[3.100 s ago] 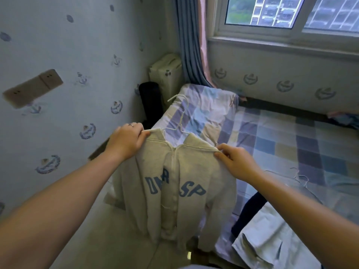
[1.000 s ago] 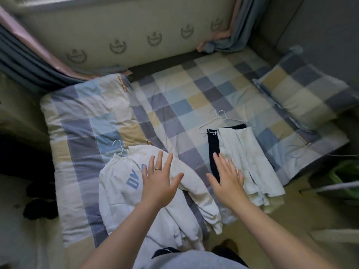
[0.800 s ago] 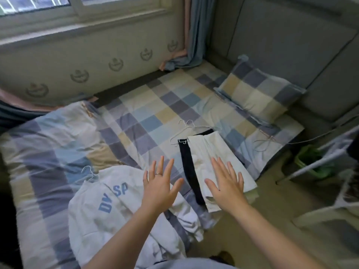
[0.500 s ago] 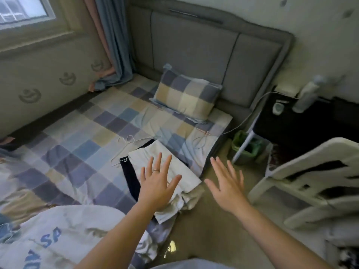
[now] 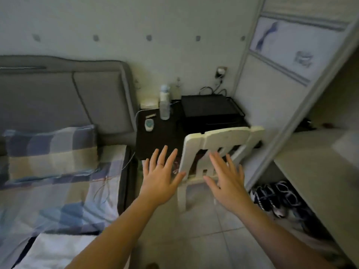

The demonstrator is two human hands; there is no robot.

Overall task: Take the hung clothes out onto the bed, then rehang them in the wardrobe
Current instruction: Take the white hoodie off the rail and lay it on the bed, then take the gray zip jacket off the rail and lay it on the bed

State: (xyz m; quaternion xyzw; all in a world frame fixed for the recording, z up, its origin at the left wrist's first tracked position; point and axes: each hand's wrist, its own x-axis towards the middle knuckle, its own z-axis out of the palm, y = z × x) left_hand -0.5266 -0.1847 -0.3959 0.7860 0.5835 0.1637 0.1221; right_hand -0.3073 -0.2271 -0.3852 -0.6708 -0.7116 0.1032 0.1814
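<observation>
Both my hands are held out in front of me with fingers spread and nothing in them. My left hand (image 5: 161, 175) hovers over the gap between the bed (image 5: 58, 195) and a white chair. My right hand (image 5: 226, 181) is in front of the chair's back. At the bottom left a white garment with a dark one beside it (image 5: 52, 251) lies on the checked bedding. The wardrobe (image 5: 291, 78) stands at the right, its sliding door frame running diagonally and its inside open further right.
A white plastic chair (image 5: 219, 140) stands right ahead on the tiled floor. Behind it a black bedside table (image 5: 155, 136) carries a bottle, a small device and a black box. Sneakers (image 5: 272, 197) lie at the wardrobe's foot. A checked pillow (image 5: 50, 150) leans on the grey headboard.
I laid the grey hoodie on the bed and let go. My view has swung right, from the bed to the chair and wardrobe. Both hands stay spread and hold nothing.
</observation>
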